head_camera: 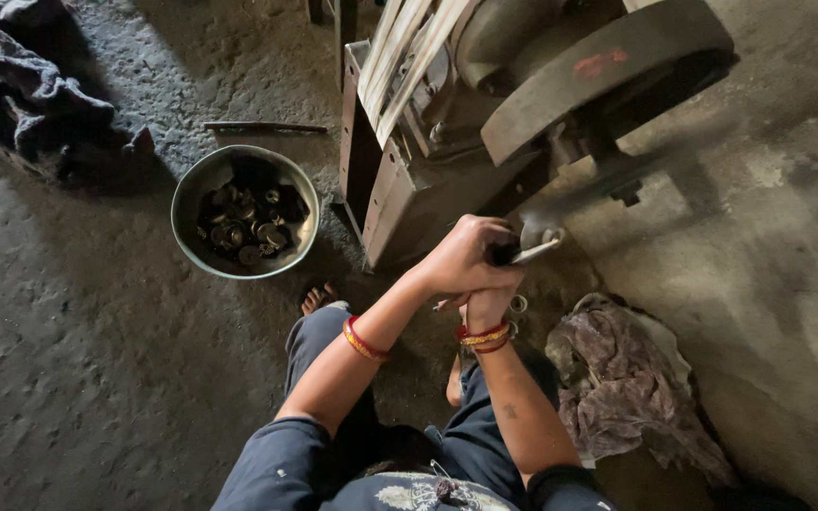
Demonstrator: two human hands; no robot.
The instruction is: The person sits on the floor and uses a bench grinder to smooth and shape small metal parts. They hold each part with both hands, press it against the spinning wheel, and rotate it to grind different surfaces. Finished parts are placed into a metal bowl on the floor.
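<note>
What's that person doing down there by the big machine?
A person sits on the dusty floor and holds a small metal piece with both hands, left hand over right hand, up against the machine. A metal bowl of dark round parts sits on their left. A crumpled rag lies on their right.

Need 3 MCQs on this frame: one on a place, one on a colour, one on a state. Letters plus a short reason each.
1. Where does the metal bowl sit?
A. on the floor left of the machine
B. on top of the machine
C. in the person's lap

2. What colour are the bangles on the wrists?
A. blue
B. red and gold
C. white

3. How do the left hand and right hand stand?
A. both flat on the floor
B. one inside the bowl
C. closed together around a metal piece at the machine

Answers: 1 A, the bowl rests on the floor beside the machine's base. 2 B, red and gold bands show on both wrists. 3 C, both hands grip the piece.
</note>
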